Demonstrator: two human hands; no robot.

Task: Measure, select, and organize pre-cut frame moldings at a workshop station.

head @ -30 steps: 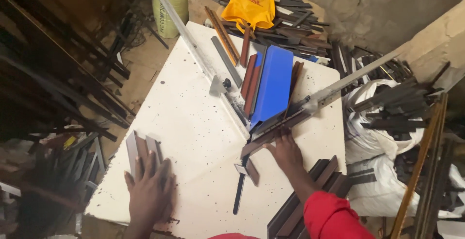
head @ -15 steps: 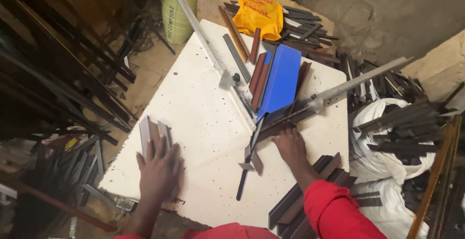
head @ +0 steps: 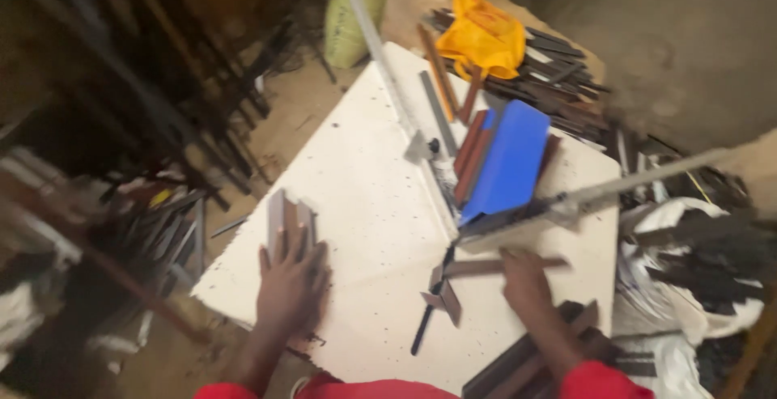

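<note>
Two hands [head: 291, 286], one blue panel [head: 506, 160]

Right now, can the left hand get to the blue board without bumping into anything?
Probably yes. The left hand lies flat on short metal strips at the near edge of the white table. Bare tabletop lies between it and the blue board, though it is a long stretch across.
</note>
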